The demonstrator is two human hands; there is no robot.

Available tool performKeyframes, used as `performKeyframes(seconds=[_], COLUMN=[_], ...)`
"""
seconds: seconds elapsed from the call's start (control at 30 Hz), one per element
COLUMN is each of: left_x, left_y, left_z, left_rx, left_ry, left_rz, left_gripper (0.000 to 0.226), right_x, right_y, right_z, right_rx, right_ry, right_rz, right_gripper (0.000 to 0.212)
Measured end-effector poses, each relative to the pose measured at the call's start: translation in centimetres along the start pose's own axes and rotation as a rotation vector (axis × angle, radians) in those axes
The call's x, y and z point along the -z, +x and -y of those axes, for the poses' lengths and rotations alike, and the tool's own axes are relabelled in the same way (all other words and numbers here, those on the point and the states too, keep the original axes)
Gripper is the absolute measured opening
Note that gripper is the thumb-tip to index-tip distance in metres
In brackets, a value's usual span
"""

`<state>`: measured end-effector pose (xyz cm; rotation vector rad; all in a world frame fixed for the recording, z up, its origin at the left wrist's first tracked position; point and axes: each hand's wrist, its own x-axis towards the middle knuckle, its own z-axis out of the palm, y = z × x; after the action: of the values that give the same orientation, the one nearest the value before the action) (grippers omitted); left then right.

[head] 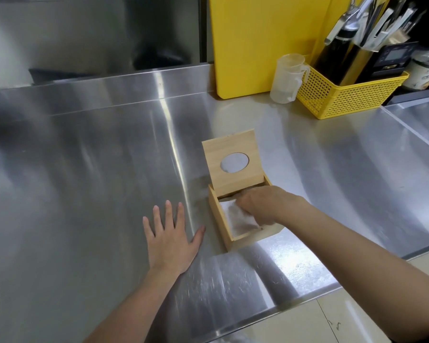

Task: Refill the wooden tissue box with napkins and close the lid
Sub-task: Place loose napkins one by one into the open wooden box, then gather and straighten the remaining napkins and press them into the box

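Nearest to us, on the brushed stainless-steel desk [89,169], our left hand [170,241] lies flat, palm down, fingers spread wide and holding nothing; its thumb points toward the box, close beside it but apart from it. Just to its right stands the small square light wooden tissue box [229,237], a little in from the desk's front edge. Our right hand [260,203] reaches down into the open box from the right, the forearm crossing over the box's right wall. Its fingers are curled down onto the white paper napkins [235,220] that lie inside, pressing on them; whether the fingers pinch a napkin we cannot tell, since the hand hides its own fingertips. The napkins fill the bottom of the box and look slightly rumpled. Behind the hand, the hinged wooden lid with an oval hole [233,160] stands open, tilted back from the box's far edge. Farther back, against the wall, a large yellow plastic cutting board [258,40] stands upright. Beside it sits a clear plastic measuring jug [286,79], touching or nearly touching a yellow perforated plastic basket [344,97] that holds a dark bottle and metal utensils.
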<state>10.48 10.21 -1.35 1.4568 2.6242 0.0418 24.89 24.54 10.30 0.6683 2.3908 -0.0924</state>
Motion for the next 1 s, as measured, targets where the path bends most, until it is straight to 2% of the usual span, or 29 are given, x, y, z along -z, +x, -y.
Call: performKeyframes(seconds=[0.1,0.17,0.23,0.33,0.43,0.57,0.63,0.73,0.83,1.0], left_x=[0.1,0.2,0.3,1.0,1.7,2.0,3.6,7.2,11.1,19.4], left_y=[0.0,0.0,-0.1,0.4,0.8,-0.1,0.3,2.0,3.9,7.6], left_z=[-0.1,-0.2,-0.1,0.3,0.5,0.5,0.9,2.1,3.9,9.0], left_rx=[0.005,0.009,0.008,0.03,0.048,-0.045,-0.049,0.019,0.091,0.132], left_ry=[0.001,-0.002,0.005,0.003,-0.002,0.01,-0.033,-0.132,-0.231,-0.524], left_rz=[0.007,0.014,0.024,0.024,0.024,0.155,0.193,0.164,0.137,-0.055], left_gripper=[0.1,0.101,0.102,0.103,0.104,0.086,0.076,0.066,0.068,0.071], right_x=[0.1,0.0,0.1,1.4,3.0,3.5,5.1,9.6,14.2,21.4], right_y=[0.0,0.3,0.6,0.5,0.1,-1.5,-1.9,-1.9,-1.1,1.8], right_z=[0.2,0.5,0.6,0.5,0.3,-0.1,-0.3,-0.4,0.0,2.1], right_rx=[-0.045,-0.041,-0.038,0.007,0.031,0.058,0.106,0.201,0.29,0.371], right_ry=[-0.01,0.0,-0.01,-0.004,0.026,0.165,0.175,0.201,0.193,0.228], right_rz=[0.134,0.19,0.208,0.192,0.155,0.16,0.116,0.023,-0.056,-0.181], right_gripper=[0.013,0.023,0.01,0.025,0.028,0.041,0.041,0.04,0.045,0.048])
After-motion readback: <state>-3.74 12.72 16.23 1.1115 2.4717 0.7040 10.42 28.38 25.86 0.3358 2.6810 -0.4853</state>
